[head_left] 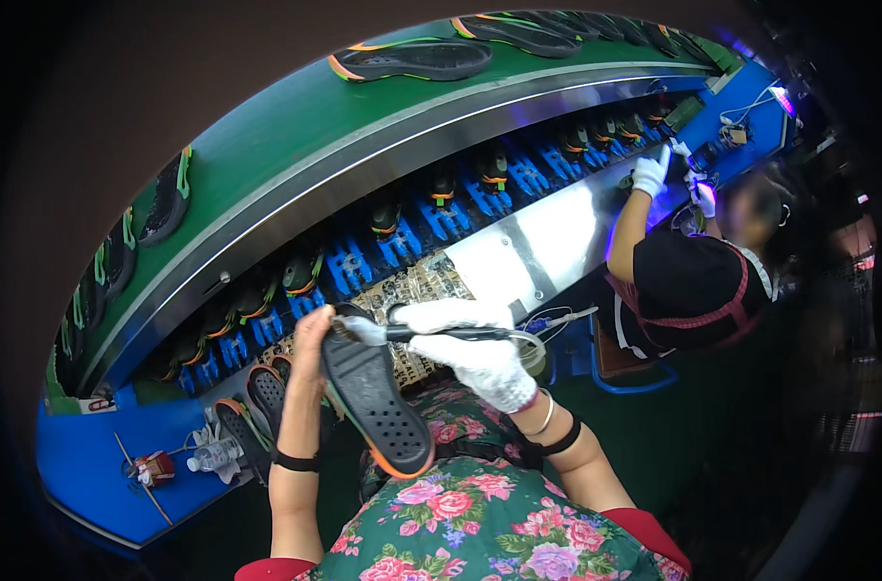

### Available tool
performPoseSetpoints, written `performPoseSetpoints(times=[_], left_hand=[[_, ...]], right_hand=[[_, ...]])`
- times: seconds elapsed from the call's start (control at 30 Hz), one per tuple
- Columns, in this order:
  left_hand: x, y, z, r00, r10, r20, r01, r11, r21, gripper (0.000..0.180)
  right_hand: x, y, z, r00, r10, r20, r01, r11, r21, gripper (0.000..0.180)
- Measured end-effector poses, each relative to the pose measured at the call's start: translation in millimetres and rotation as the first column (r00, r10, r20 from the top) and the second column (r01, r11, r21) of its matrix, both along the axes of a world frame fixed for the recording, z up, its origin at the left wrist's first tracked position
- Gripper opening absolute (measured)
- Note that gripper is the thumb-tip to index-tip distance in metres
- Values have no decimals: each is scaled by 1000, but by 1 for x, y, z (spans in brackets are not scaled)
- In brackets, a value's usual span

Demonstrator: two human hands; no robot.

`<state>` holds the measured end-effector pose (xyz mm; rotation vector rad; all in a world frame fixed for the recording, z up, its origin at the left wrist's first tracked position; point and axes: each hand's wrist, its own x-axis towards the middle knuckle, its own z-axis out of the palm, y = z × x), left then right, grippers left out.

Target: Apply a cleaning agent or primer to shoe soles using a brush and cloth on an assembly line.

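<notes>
My bare left hand [312, 334] grips the upper end of a black shoe sole [368, 378] with an orange edge and rows of small holes. The sole is tilted, its wide lower end over my flowered apron. In a white glove, my right hand [475, 353] is closed around the black handle of a brush [363, 331]. Its bristle end touches the sole's upper part, close to my left fingers. A pale tube [530, 351] curves by the handle's rear end. Part of my left fingers is hidden behind the sole.
Beyond my hands, blue holders [349, 266] carry dark shoes in a row. Behind them a green belt [266, 126] bears more soles. Several soles [266, 387] stand left, near a plastic bottle [215, 455] on a blue table [82, 474]. A co-worker [688, 281] in gloves works at right.
</notes>
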<state>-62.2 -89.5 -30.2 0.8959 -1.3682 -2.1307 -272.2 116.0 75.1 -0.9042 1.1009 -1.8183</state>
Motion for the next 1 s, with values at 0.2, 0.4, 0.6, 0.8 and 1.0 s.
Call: performPoseSetpoints(times=[0.2,0.4,0.6,0.8,1.0], left_hand=[[-24,94,-8,984,-41,-172,123,857,501,115],[-32,123,15,822,-30,-569,486,556,674,125],[-56,112,59,912,196,-360,190,576,795,114],[-61,122,78,855,342,-390,128,589,798,101],[-55,128,48,821,258,-510,229,670,707,91]], right_hand=[[-1,-2,-2,993,-44,-106,50,998,48,29],[-5,10,16,991,-88,-99,110,964,242,27],[-3,0,8,917,-167,-361,164,986,-40,18],[-10,-5,16,574,-279,-770,195,960,-202,26],[-12,-9,24,387,-304,-871,152,952,-265,36]])
